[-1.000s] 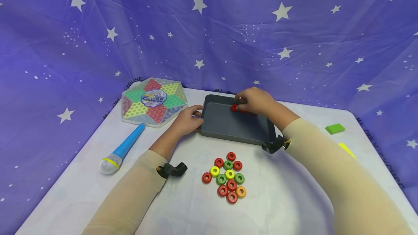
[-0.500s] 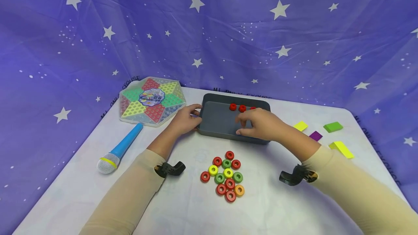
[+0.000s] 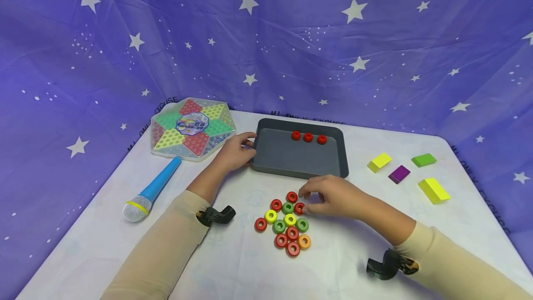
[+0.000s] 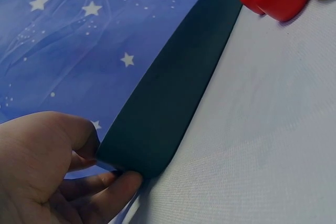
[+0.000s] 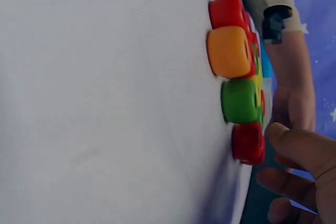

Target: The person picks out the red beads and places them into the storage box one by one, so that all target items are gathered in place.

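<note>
A dark grey tray [image 3: 291,171] lies toward the back of the table, with three red ring beads [image 3: 307,137] in a row at its far side. My left hand [image 3: 236,152] holds the tray's left side; in the left wrist view its fingertips are at the corner of the tray wall [image 4: 168,87]. My right hand [image 3: 333,196] hovers over the table in front of the tray, thumb and fingers parted. Its thumb tip is right at a red ring bead [image 3: 299,208] at the right edge of a cluster of red, green, yellow and orange beads [image 3: 290,220].
A blue toy microphone [image 3: 156,186] lies at the left, below a hexagonal Chinese checkers board [image 3: 193,128]. Yellow blocks [image 3: 434,190], a green block [image 3: 424,159] and a purple block [image 3: 399,174] lie at the right. A starry purple cloth [image 3: 266,36] hangs behind.
My right hand has let go of a red bead at the tray's far side, drawn back over the tray and come down beside the bead cluster. My left hand has stayed at the tray.
</note>
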`<state>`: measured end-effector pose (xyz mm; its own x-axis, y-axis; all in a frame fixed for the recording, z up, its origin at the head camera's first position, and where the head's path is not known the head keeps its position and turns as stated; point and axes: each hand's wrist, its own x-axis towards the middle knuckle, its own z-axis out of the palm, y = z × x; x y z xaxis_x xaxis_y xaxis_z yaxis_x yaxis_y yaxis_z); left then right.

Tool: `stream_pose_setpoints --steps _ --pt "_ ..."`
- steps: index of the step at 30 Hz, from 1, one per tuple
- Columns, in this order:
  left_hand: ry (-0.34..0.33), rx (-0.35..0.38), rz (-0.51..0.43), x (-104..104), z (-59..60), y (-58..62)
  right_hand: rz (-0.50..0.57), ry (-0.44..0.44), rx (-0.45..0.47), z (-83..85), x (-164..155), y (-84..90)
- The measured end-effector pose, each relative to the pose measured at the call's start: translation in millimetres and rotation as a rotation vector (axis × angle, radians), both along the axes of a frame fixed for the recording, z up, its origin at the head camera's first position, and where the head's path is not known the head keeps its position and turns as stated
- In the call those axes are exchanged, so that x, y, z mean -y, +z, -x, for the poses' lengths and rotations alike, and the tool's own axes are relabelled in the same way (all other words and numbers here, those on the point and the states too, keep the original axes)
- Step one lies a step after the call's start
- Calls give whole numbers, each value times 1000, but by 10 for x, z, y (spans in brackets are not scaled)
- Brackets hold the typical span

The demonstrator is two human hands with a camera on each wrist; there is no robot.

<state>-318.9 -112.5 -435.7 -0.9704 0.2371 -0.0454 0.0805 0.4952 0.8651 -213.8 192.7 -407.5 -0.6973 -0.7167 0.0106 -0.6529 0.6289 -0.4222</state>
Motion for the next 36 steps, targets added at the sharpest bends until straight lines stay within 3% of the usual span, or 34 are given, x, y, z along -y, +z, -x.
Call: stream_pose_setpoints --steps 10,20,28,36 --pt "14 -1 2 18 -1 -7 -37 28 47 -37 55 -96" --pt "19 -23 3 5 26 -38 -39 52 -13 -57 45 -107" --pt "19 -15 -8 10 21 -37 -7 35 -40 -62 -22 12" --pt "10 -8 -16 1 22 -47 5 1 -39 39 -88 248"
